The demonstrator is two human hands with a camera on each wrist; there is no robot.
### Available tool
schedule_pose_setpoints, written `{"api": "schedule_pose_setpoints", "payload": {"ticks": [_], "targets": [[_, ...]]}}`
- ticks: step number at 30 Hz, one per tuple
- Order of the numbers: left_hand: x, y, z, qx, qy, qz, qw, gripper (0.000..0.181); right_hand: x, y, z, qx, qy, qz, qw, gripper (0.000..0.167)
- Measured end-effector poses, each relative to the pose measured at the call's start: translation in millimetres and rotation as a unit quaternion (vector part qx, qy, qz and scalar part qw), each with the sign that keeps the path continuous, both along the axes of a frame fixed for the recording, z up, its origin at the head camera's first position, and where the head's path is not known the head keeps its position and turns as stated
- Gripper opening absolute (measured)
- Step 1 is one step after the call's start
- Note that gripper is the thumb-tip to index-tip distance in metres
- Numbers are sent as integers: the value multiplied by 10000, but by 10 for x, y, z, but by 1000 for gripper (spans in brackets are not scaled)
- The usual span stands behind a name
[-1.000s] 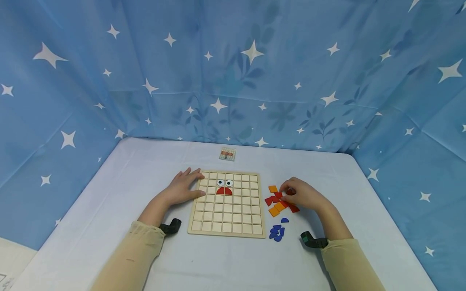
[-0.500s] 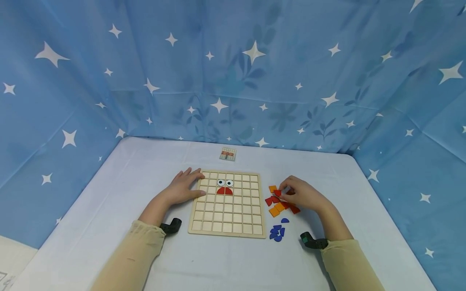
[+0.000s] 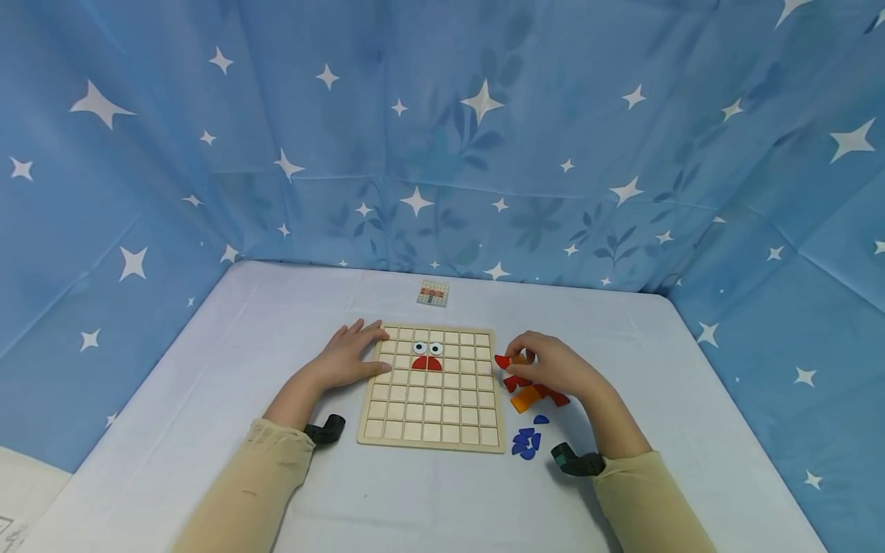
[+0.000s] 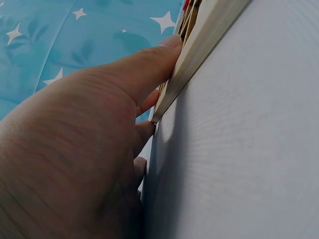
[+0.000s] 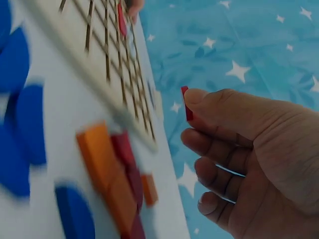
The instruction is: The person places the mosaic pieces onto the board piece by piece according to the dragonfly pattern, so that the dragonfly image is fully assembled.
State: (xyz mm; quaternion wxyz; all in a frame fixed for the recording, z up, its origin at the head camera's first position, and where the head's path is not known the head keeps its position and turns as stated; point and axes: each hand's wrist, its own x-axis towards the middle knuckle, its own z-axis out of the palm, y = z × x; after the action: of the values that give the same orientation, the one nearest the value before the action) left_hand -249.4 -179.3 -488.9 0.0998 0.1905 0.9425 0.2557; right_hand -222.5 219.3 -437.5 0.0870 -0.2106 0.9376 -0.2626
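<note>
A wooden grid board [image 3: 432, 409] lies flat on the table, with two eye tiles [image 3: 428, 348] and two red quarter-round tiles [image 3: 426, 363] in its upper cells. My left hand [image 3: 349, 357] rests at the board's left edge, fingers spread; in the left wrist view its thumb [image 4: 154, 62] lies on the rim. Just off the board's right edge, my right hand [image 3: 556, 365] pinches a red tile [image 3: 502, 361] between thumb and fingers. The right wrist view shows this red tile [image 5: 187, 103] edge-on and raised, its other fingers loosely curled.
Below my right hand lie loose orange tiles [image 3: 525, 398] and red tiles [image 3: 512, 383]. Nearer the front is a group of several blue tiles [image 3: 528, 443]. A small pattern card [image 3: 432, 293] lies behind the board. A blue star-patterned curtain [image 3: 442, 153] surrounds the table's back and sides.
My right hand has picked the red tile out of the pile and moved left with it, toward the board's right edge. The left hand stays where it was.
</note>
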Motion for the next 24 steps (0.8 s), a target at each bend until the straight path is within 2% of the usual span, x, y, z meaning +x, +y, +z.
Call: {"api": "schedule_pose_setpoints", "payload": {"ticks": [8,11,17,24], "targets": [[15,5,25,-10,-10,14,10000,61,-50,-444,53,40,-528,-2,9986,16],[7,2,17,20,17,4,10000,61,-70,-611,39,-20,-518,128,9986,13],[1,-1,15,21,7,4,10000,62,-102,-919,-10,-130,-259,747,9968,15],[-10,-12,3,90,41,-56,9999,60,-87,-1214,-81,-33,-318,772,9965,12]]}}
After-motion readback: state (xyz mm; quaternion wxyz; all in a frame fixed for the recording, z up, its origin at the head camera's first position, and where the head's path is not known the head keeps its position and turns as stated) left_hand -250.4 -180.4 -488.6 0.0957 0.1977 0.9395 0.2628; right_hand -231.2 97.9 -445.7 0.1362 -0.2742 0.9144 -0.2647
